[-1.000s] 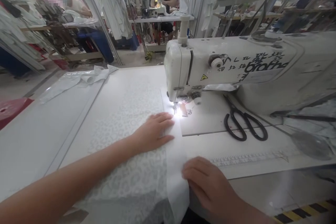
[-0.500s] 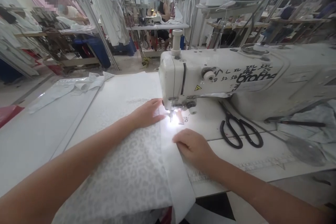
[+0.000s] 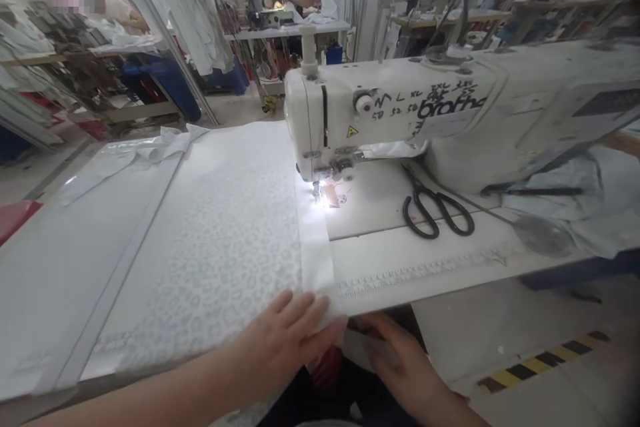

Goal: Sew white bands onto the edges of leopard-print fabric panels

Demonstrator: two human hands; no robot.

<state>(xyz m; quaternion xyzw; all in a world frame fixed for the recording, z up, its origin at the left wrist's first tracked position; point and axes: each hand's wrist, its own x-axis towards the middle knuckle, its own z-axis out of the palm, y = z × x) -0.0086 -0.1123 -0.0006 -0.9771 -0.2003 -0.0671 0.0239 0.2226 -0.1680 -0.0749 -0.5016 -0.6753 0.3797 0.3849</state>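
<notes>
White fabric with a pale grey leopard print (image 3: 225, 260) lies across the sewing table, a plain white fabric strip (image 3: 316, 257) along its right edge. The strip runs under the lit presser foot (image 3: 317, 193) of a white sewing machine (image 3: 390, 107). My left hand (image 3: 295, 330) rests on the print and strip at the table's front edge, fingers stretched out and thumb pointing right. Just right of it and below the edge, my right hand (image 3: 405, 363) is closed on the hanging end of the strip, its fingertips partly hidden and blurred.
Black-handled scissors (image 3: 437, 210) lie right of the needle, behind a printed ruler scale (image 3: 420, 273). Crumpled pale fabric (image 3: 565, 180) sits at the right. Fabric scraps (image 3: 170, 143) lie at the back left. Other people work at machines farther off.
Both hands have come back from beside the needle to the table's front edge. The right hand now holds the strip's end below the edge. The view has shifted, tilting downward.
</notes>
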